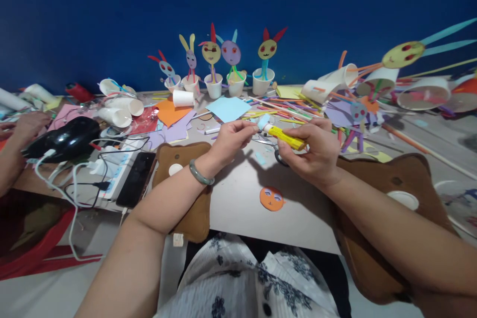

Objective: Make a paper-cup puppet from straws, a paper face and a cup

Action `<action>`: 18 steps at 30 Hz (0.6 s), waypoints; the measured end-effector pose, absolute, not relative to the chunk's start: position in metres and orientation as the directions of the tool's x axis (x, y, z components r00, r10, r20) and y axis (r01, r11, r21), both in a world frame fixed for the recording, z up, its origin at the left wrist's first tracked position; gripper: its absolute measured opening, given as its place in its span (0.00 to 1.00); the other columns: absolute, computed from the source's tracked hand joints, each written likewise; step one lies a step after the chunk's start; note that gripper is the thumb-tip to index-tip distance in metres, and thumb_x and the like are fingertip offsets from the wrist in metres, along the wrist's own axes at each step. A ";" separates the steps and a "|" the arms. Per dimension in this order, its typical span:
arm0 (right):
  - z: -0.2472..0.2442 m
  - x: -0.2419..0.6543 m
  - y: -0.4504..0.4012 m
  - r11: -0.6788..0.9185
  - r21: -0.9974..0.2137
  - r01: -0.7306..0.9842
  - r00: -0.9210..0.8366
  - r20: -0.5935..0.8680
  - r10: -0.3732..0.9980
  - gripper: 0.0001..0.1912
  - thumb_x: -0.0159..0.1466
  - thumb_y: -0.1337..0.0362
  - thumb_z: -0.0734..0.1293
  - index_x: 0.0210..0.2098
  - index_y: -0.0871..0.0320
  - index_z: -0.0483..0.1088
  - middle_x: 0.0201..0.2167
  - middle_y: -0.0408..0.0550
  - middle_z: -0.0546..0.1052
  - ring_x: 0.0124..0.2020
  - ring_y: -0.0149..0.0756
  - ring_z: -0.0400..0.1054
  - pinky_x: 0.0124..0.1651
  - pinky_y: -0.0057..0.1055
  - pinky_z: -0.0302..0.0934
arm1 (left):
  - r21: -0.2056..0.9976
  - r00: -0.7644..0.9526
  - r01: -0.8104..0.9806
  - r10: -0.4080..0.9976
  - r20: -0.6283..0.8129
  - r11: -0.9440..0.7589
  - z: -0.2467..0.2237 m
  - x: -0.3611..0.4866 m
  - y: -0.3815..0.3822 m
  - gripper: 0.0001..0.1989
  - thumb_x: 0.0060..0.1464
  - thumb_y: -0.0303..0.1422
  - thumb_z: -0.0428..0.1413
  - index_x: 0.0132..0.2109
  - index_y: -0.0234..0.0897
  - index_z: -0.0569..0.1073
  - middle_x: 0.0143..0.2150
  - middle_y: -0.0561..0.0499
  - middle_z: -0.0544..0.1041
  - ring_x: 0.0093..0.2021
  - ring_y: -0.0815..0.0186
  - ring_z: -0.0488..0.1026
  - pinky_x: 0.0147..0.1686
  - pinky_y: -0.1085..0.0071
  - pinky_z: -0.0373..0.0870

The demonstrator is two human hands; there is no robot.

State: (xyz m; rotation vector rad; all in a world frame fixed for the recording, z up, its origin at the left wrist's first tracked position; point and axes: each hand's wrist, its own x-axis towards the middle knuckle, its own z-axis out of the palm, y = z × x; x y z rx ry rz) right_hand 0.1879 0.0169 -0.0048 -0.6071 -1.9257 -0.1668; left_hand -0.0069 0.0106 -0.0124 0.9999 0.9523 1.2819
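Note:
My right hand point(316, 151) grips a yellow glue tube point(286, 138), its white tip tilted up to the left. That tip meets a small light blue paper piece point(264, 120), pinched between the fingertips of my left hand point(236, 141). Below both hands an orange paper disc point(272, 198) with a drawn face lies flat on the table. Between it and the hands rests a light blue scrap point(260, 158). Partly hidden behind my right hand is a dark ring-shaped handle point(280, 157), perhaps of scissors.
Paper cups point(263, 84) with paper-faced figures stand along the blue wall. Colored sticks point(283, 109) and paper sheets point(229, 108) cover the table's back. Brown cushions point(192, 208) flank the work area. At left are a phone point(136, 179), a power strip point(122, 164) and another person's hand point(32, 126).

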 end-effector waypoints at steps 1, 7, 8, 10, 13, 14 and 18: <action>-0.005 0.187 0.017 0.860 -0.156 0.485 -0.318 0.885 0.339 0.11 0.59 0.69 0.71 0.38 0.50 0.67 0.26 0.45 0.80 0.24 0.38 0.70 0.35 0.42 0.60 | 0.955 0.065 -0.297 0.998 -0.011 0.030 -0.012 -0.007 0.011 0.10 0.47 0.35 0.66 0.32 0.32 0.76 0.18 0.60 0.64 0.19 0.78 0.57 0.21 0.75 0.49; -0.011 0.186 0.021 0.854 -0.163 0.494 -0.304 0.888 0.346 0.09 0.57 0.67 0.71 0.35 0.51 0.68 0.24 0.42 0.79 0.22 0.37 0.69 0.35 0.42 0.61 | 0.957 0.069 -0.288 0.997 -0.018 0.037 -0.012 -0.007 0.010 0.12 0.45 0.37 0.67 0.32 0.33 0.76 0.19 0.60 0.64 0.20 0.78 0.58 0.21 0.75 0.50; -0.011 0.187 0.021 0.849 -0.165 0.503 -0.296 0.890 0.348 0.08 0.57 0.66 0.70 0.35 0.51 0.68 0.24 0.43 0.79 0.22 0.37 0.69 0.35 0.42 0.61 | 0.957 0.065 -0.288 0.998 -0.014 0.033 -0.012 -0.007 0.010 0.12 0.45 0.37 0.67 0.32 0.33 0.76 0.19 0.60 0.64 0.20 0.78 0.58 0.21 0.75 0.50; -0.009 0.188 0.019 0.836 -0.170 0.521 -0.283 0.890 0.357 0.08 0.58 0.66 0.70 0.35 0.51 0.67 0.25 0.44 0.79 0.23 0.38 0.69 0.35 0.42 0.61 | 0.956 0.050 -0.291 0.999 -0.012 0.026 -0.011 -0.007 0.010 0.12 0.46 0.37 0.67 0.32 0.33 0.76 0.18 0.60 0.64 0.19 0.78 0.57 0.21 0.75 0.50; -0.006 0.188 0.016 0.844 -0.162 0.511 -0.290 0.892 0.347 0.09 0.58 0.67 0.70 0.37 0.51 0.67 0.26 0.46 0.80 0.24 0.38 0.69 0.35 0.42 0.61 | 0.958 0.046 -0.287 0.999 -0.011 0.024 -0.012 -0.007 0.010 0.12 0.46 0.37 0.67 0.32 0.33 0.76 0.18 0.60 0.64 0.19 0.78 0.57 0.21 0.75 0.50; -0.006 0.188 0.016 0.852 -0.158 0.500 -0.299 0.891 0.341 0.10 0.59 0.68 0.71 0.37 0.51 0.67 0.26 0.46 0.81 0.24 0.38 0.69 0.35 0.42 0.61 | 0.958 0.051 -0.285 0.999 -0.010 0.024 -0.012 -0.007 0.011 0.12 0.46 0.37 0.67 0.32 0.33 0.76 0.18 0.60 0.64 0.19 0.78 0.57 0.21 0.75 0.50; -0.007 0.187 0.017 0.853 -0.162 0.496 -0.325 0.876 0.356 0.10 0.59 0.67 0.71 0.37 0.50 0.67 0.25 0.44 0.80 0.23 0.37 0.69 0.35 0.42 0.60 | 0.956 0.079 -0.294 0.997 -0.003 0.026 -0.016 -0.007 0.011 0.11 0.47 0.37 0.67 0.33 0.33 0.76 0.18 0.60 0.64 0.19 0.78 0.57 0.21 0.75 0.50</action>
